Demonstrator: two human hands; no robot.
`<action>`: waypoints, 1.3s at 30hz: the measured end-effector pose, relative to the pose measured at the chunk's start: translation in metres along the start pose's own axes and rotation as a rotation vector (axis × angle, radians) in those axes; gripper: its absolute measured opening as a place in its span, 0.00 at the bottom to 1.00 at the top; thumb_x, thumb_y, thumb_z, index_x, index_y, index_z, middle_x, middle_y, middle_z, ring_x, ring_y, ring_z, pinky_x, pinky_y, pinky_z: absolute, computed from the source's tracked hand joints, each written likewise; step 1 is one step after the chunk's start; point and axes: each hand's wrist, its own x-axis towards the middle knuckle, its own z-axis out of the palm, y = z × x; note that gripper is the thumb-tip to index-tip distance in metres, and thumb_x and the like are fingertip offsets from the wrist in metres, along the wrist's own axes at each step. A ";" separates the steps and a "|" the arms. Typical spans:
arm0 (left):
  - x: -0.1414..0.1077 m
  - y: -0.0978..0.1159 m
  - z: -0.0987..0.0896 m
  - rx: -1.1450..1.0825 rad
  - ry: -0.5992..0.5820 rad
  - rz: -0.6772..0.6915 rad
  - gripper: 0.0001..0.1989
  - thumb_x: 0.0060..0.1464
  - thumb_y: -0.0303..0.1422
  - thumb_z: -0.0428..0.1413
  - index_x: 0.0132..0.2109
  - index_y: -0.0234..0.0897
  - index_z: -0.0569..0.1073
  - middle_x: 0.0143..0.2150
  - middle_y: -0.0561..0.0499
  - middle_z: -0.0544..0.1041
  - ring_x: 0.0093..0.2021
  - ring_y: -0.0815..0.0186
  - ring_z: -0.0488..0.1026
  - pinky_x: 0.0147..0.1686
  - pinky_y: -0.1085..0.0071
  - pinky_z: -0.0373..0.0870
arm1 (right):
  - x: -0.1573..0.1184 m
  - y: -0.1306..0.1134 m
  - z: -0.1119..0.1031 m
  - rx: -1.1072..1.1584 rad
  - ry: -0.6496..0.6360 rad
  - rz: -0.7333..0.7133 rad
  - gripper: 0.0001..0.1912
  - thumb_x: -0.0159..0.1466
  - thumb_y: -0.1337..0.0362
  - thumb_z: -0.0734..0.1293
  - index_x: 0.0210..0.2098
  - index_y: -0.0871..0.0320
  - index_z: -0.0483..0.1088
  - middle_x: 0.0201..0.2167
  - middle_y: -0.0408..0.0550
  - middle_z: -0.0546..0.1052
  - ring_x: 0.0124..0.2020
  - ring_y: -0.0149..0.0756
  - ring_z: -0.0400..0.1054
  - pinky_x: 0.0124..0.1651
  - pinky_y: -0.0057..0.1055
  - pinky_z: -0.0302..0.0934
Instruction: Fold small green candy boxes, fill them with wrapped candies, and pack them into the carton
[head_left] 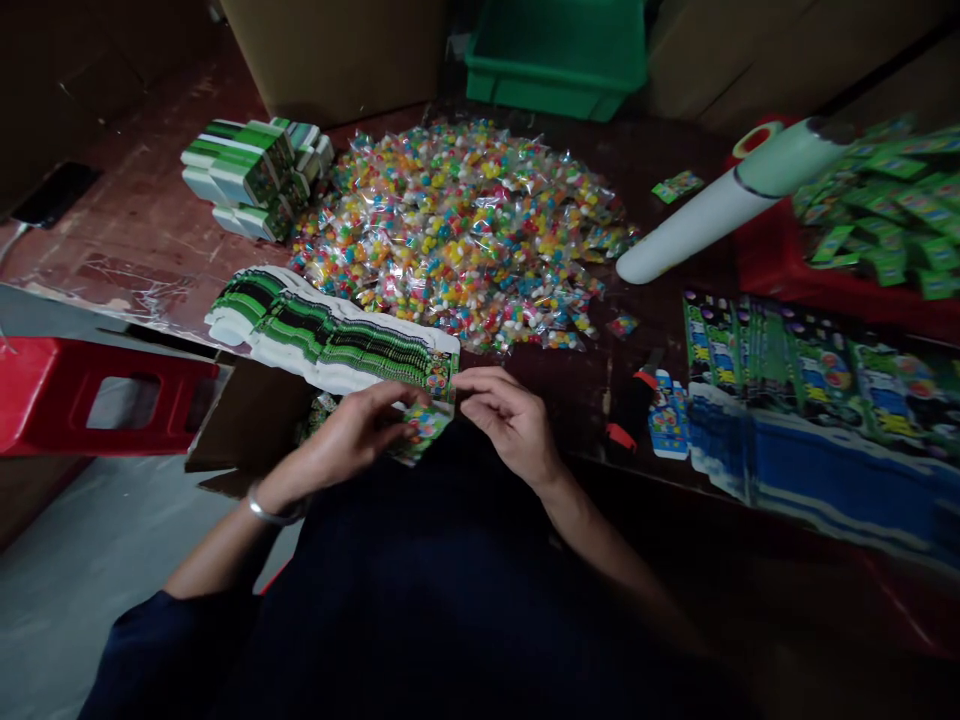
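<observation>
At the near table edge, my left hand (354,432) is closed with fingers and thumb on a small green candy box (427,426), printed with colourful pictures. My right hand (517,425) is beside it, fingers loosely bent and a little apart, with nothing visible in them. Its fingertips are close to the end of a long overlapping row of flat green-and-white cartons (330,340); whether they touch it I cannot tell. Beyond both hands lies a large heap of clear candy bags (465,230) filled with multicoloured sweets.
Bundled cartons (240,175) stand left of the heap; a green bin (555,85) is behind it. On the right are a white roll (697,225), a red crate (772,250) of green packets, printed pouches (817,430), black-and-red scissors (631,408) and a blue box (667,415). A red stool (105,390) stands left.
</observation>
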 end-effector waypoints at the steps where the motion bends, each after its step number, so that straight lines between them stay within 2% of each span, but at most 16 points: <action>1: -0.007 -0.002 -0.015 0.136 -0.064 -0.025 0.12 0.62 0.32 0.61 0.52 0.40 0.79 0.48 0.46 0.81 0.44 0.61 0.80 0.43 0.70 0.77 | 0.000 0.007 0.002 -0.058 -0.017 -0.025 0.15 0.68 0.56 0.73 0.53 0.51 0.77 0.52 0.51 0.80 0.52 0.44 0.77 0.48 0.42 0.78; 3: -0.021 -0.009 -0.044 0.359 -0.131 -0.062 0.11 0.61 0.32 0.62 0.50 0.44 0.81 0.45 0.48 0.82 0.42 0.61 0.80 0.43 0.69 0.76 | 0.001 0.021 0.006 -0.222 -0.078 -0.080 0.25 0.61 0.60 0.79 0.56 0.51 0.74 0.56 0.54 0.79 0.58 0.50 0.74 0.58 0.51 0.75; 5: -0.032 -0.016 -0.065 0.487 -0.123 -0.082 0.15 0.58 0.31 0.63 0.52 0.46 0.81 0.49 0.48 0.82 0.43 0.59 0.81 0.44 0.67 0.77 | 0.004 0.031 0.012 -0.374 -0.179 -0.114 0.30 0.56 0.65 0.82 0.56 0.52 0.74 0.58 0.56 0.78 0.62 0.55 0.72 0.63 0.59 0.71; 8: -0.036 -0.019 -0.075 0.504 -0.054 -0.106 0.19 0.57 0.33 0.64 0.55 0.45 0.79 0.53 0.45 0.81 0.46 0.57 0.81 0.46 0.64 0.77 | 0.007 0.037 0.016 -0.508 -0.260 -0.125 0.31 0.53 0.67 0.83 0.54 0.53 0.74 0.59 0.58 0.77 0.61 0.57 0.73 0.61 0.61 0.72; 11: -0.024 -0.012 -0.058 0.252 -0.061 -0.137 0.13 0.61 0.40 0.63 0.49 0.39 0.79 0.45 0.45 0.83 0.42 0.59 0.80 0.43 0.65 0.77 | 0.008 0.037 0.012 -0.522 -0.289 -0.188 0.21 0.57 0.67 0.81 0.47 0.54 0.76 0.59 0.57 0.78 0.59 0.55 0.75 0.59 0.57 0.75; 14: -0.003 -0.008 -0.025 -0.136 -0.047 -0.168 0.18 0.60 0.48 0.64 0.41 0.35 0.78 0.39 0.46 0.82 0.39 0.61 0.79 0.42 0.66 0.77 | 0.004 0.029 0.002 -0.497 -0.214 -0.313 0.07 0.65 0.70 0.74 0.41 0.55 0.77 0.55 0.55 0.82 0.55 0.47 0.79 0.56 0.48 0.78; 17: 0.020 -0.012 0.010 -0.566 0.005 -0.238 0.23 0.54 0.52 0.68 0.37 0.35 0.74 0.39 0.46 0.82 0.42 0.60 0.81 0.47 0.62 0.78 | -0.004 0.013 -0.003 -0.557 0.007 -0.457 0.09 0.67 0.74 0.70 0.43 0.54 0.78 0.47 0.52 0.85 0.48 0.43 0.81 0.51 0.42 0.79; 19: 0.032 -0.016 0.028 -0.811 0.065 -0.271 0.24 0.52 0.51 0.69 0.37 0.35 0.73 0.38 0.47 0.82 0.43 0.58 0.82 0.49 0.60 0.78 | -0.011 -0.001 -0.002 -0.589 0.097 -0.536 0.12 0.66 0.75 0.71 0.46 0.54 0.78 0.44 0.50 0.85 0.46 0.42 0.81 0.48 0.40 0.79; 23: 0.046 -0.012 0.039 -1.087 0.043 -0.268 0.23 0.51 0.48 0.71 0.39 0.33 0.76 0.42 0.43 0.85 0.47 0.55 0.83 0.49 0.61 0.79 | -0.022 -0.020 0.003 -0.533 0.057 -0.619 0.16 0.66 0.74 0.72 0.51 0.52 0.77 0.41 0.48 0.85 0.43 0.41 0.80 0.45 0.37 0.79; 25: 0.047 -0.009 0.036 -1.110 0.013 -0.236 0.22 0.49 0.45 0.73 0.42 0.34 0.78 0.47 0.43 0.85 0.48 0.56 0.83 0.49 0.64 0.78 | -0.022 -0.022 0.004 -0.446 -0.005 -0.571 0.18 0.68 0.68 0.72 0.56 0.53 0.75 0.42 0.51 0.84 0.44 0.42 0.80 0.46 0.38 0.79; 27: 0.045 -0.007 0.031 -1.077 -0.020 -0.186 0.23 0.46 0.42 0.75 0.45 0.35 0.79 0.49 0.43 0.85 0.48 0.57 0.83 0.49 0.66 0.78 | -0.019 -0.021 0.003 -0.334 -0.043 -0.427 0.26 0.70 0.57 0.71 0.65 0.55 0.69 0.41 0.52 0.82 0.40 0.40 0.79 0.43 0.37 0.79; 30: 0.041 -0.007 0.025 -0.977 -0.092 -0.131 0.27 0.42 0.38 0.77 0.49 0.36 0.81 0.50 0.43 0.85 0.49 0.57 0.83 0.50 0.67 0.76 | -0.012 -0.020 -0.003 -0.216 -0.115 -0.186 0.35 0.70 0.48 0.70 0.71 0.55 0.60 0.32 0.43 0.78 0.28 0.33 0.74 0.33 0.30 0.74; 32: 0.038 -0.007 0.022 -0.908 -0.126 -0.119 0.28 0.41 0.37 0.77 0.50 0.36 0.82 0.49 0.43 0.85 0.49 0.57 0.83 0.51 0.66 0.75 | -0.007 -0.021 -0.007 -0.164 -0.170 -0.095 0.32 0.69 0.50 0.71 0.67 0.53 0.63 0.25 0.36 0.75 0.22 0.30 0.70 0.29 0.27 0.70; 35: 0.033 -0.005 0.020 -0.803 -0.179 -0.133 0.27 0.42 0.36 0.77 0.50 0.37 0.84 0.47 0.43 0.86 0.48 0.56 0.82 0.52 0.64 0.75 | -0.001 -0.026 -0.015 -0.062 -0.220 -0.006 0.19 0.65 0.52 0.75 0.50 0.53 0.70 0.22 0.34 0.73 0.20 0.28 0.67 0.27 0.26 0.65; 37: 0.031 -0.001 0.021 -0.732 -0.194 -0.158 0.23 0.45 0.37 0.76 0.48 0.36 0.85 0.43 0.45 0.86 0.44 0.58 0.82 0.48 0.66 0.75 | 0.001 -0.029 -0.018 -0.005 -0.274 0.041 0.17 0.63 0.53 0.77 0.38 0.53 0.69 0.21 0.34 0.74 0.19 0.28 0.67 0.25 0.26 0.63; 39: 0.030 0.001 0.024 -0.686 -0.146 -0.169 0.18 0.47 0.37 0.75 0.45 0.34 0.86 0.38 0.47 0.85 0.37 0.63 0.80 0.40 0.70 0.74 | 0.001 -0.030 -0.018 0.033 -0.210 0.077 0.16 0.62 0.54 0.77 0.35 0.53 0.68 0.20 0.35 0.74 0.19 0.28 0.67 0.24 0.26 0.62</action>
